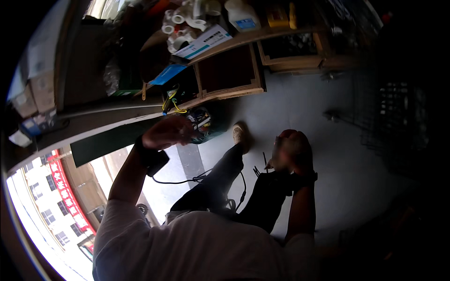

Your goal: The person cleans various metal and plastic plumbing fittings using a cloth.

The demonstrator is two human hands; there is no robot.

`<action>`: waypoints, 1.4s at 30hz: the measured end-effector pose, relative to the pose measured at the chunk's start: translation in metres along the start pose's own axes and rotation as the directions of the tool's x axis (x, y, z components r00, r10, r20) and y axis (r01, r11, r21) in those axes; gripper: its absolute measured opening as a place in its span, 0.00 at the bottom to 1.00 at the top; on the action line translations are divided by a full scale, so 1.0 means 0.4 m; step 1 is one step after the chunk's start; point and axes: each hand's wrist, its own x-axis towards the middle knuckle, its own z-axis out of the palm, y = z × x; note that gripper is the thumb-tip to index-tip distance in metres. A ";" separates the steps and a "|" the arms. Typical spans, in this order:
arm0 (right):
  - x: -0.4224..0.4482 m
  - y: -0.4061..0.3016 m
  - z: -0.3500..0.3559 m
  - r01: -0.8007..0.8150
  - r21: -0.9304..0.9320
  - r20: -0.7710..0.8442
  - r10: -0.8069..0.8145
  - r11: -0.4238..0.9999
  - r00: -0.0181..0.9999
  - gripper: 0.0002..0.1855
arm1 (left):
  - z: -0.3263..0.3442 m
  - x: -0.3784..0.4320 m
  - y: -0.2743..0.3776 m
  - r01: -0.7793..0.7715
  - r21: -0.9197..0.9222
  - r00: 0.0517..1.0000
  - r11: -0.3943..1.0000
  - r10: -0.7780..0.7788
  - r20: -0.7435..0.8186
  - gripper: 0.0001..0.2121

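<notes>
My left hand [169, 133] is blurred and reaches out near a dark bin of mixed small items [201, 121]; whether it holds anything cannot be told. A black device is strapped at that wrist, with a black cable [175, 182] running from it across my legs. My right hand [292, 149] is raised over my right leg, its fingers curled around a blurred, greyish object [284, 149] that is too dim to name. Thin dark prongs [260, 168] show just left of this hand.
A wooden shelf unit [232, 92] stands ahead, bearing white plastic pipe fittings [190, 17], a printed carton [204, 44] and a white jug [242, 15]. Yellow-green cord [172, 102] hangs at its edge. A dark wire rack [386, 116] stands at the right. A bright doorway opens at the left.
</notes>
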 end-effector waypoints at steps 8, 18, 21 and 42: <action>-0.055 -0.340 0.318 0.154 -0.122 0.246 -0.120 0.981 0.962 0.21 | 0.318 0.001 0.091 -0.136 0.251 0.990 0.958 0.122 0.071 0.21; -0.007 -0.560 0.647 0.751 -0.613 0.635 -0.415 0.243 0.652 0.17 | 0.500 -0.115 0.263 -0.377 -0.144 0.926 0.915 0.378 -0.022 0.29; 0.019 -0.561 0.710 0.758 -0.639 0.683 -0.356 0.130 0.637 0.19 | 0.490 -0.145 0.267 -0.432 -0.278 0.898 0.858 0.438 -0.046 0.27; 0.105 -0.560 1.035 0.760 -0.636 0.747 -0.354 -0.134 0.563 0.22 | 0.328 -0.370 0.432 -0.769 0.519 0.484 0.373 0.870 0.091 0.20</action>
